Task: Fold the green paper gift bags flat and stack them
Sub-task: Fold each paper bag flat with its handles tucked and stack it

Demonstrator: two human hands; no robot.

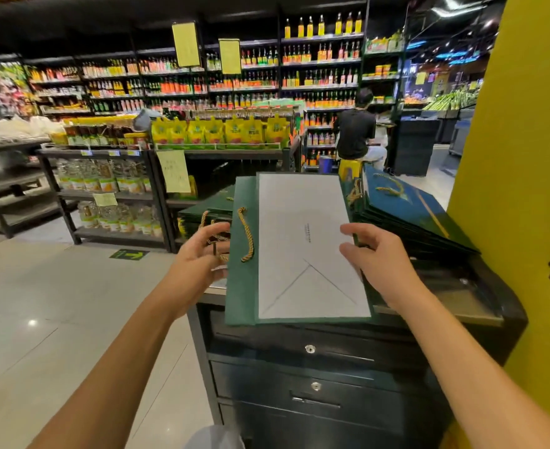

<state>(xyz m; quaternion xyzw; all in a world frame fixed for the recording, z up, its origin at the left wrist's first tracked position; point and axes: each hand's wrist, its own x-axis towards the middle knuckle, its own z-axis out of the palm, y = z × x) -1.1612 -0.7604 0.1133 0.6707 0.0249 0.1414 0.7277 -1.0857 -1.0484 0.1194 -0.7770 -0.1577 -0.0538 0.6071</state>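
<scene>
On the black worktop (461, 296) a big pile of flat bags (412, 215) sits at the right side, the green bag (241, 286) lies flat in the middle, white bottom up, the right hand (375, 259) holds its edge, and the left hand (199, 254) curls by a gold cord (247, 234), grip hard to see.

Green bag (241, 286) lies flat, white base (306, 254) up, between left stack (208, 209) and right stack (412, 215), apparently folded.
</scene>
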